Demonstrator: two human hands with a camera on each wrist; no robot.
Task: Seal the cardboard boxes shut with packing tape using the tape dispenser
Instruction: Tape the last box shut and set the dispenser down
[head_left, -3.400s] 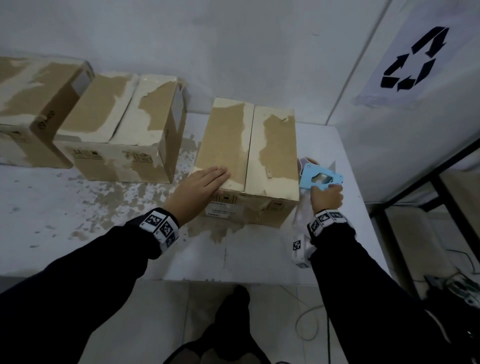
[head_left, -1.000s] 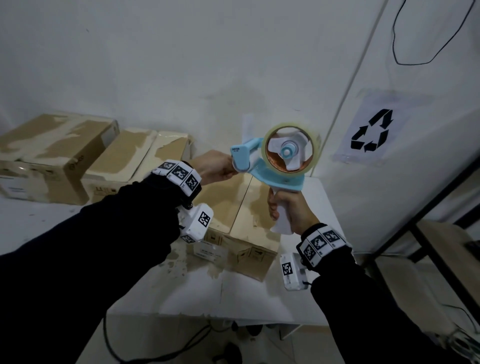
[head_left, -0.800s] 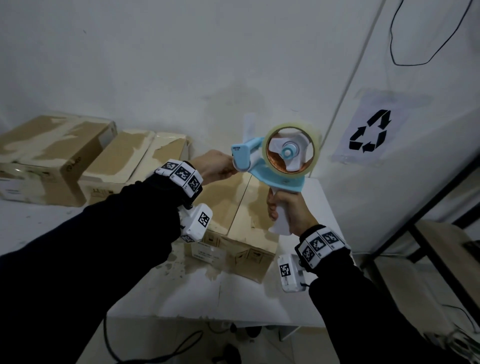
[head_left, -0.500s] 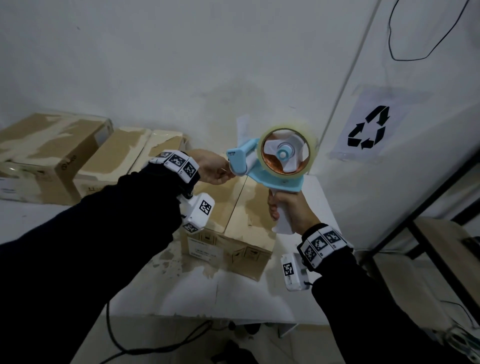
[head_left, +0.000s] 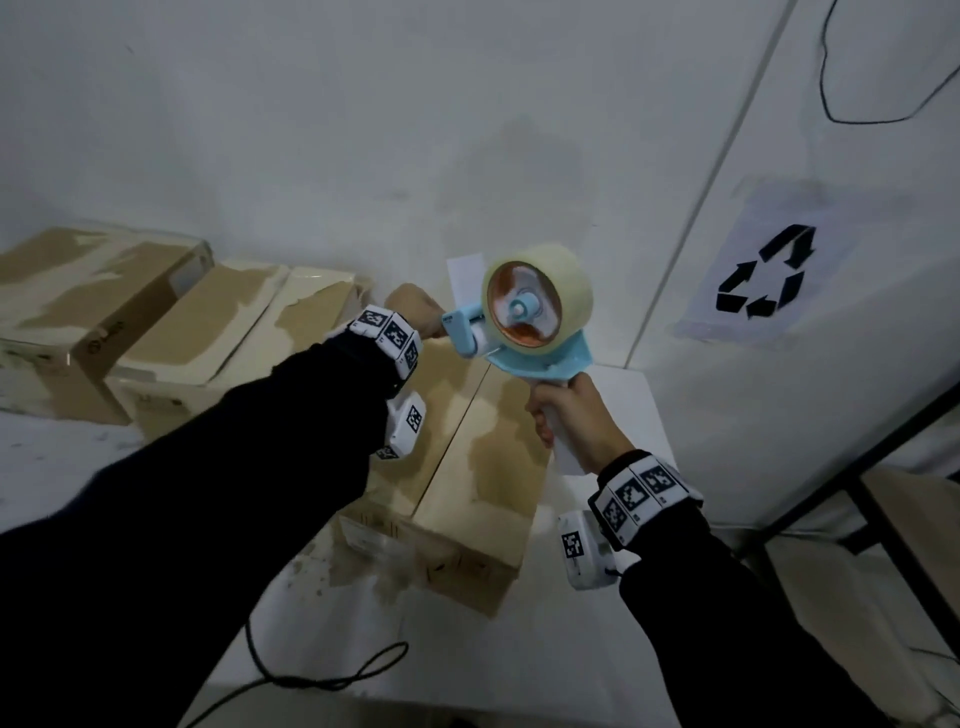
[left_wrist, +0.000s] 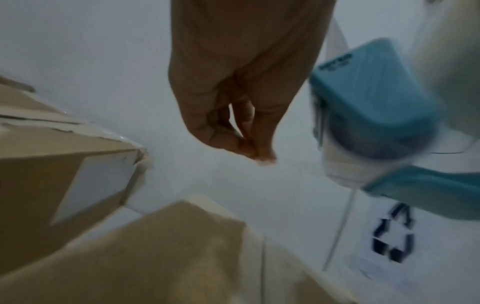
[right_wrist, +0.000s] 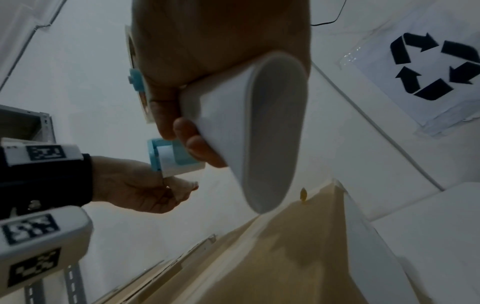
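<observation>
Right hand (head_left: 574, 422) wrapped round white handle of light, rigid blue plastic tape dispenser (head_left: 524, 332), raised above brown cardboard box (head_left: 467, 467) near table's right edge. Left hand (left_wrist: 233, 98) fingers pinched at its mouth, probably on thin, sticky, easily crumpled tape end; best taken by the edges.

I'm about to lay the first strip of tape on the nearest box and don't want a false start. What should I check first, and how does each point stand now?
1. Right hand grips the tape dispenser by its white handle: ok.
2. Tape roll seated on the dispenser: ok.
3. Left hand has the tape's free end pinched: cannot tell; fingertips are pinched by the dispenser's front, but the clear tape does not show.
4. Nearest box has flaps closed, seam facing up: ok.
5. Dispenser down on the box: not ok, held in the air above it.
</observation>
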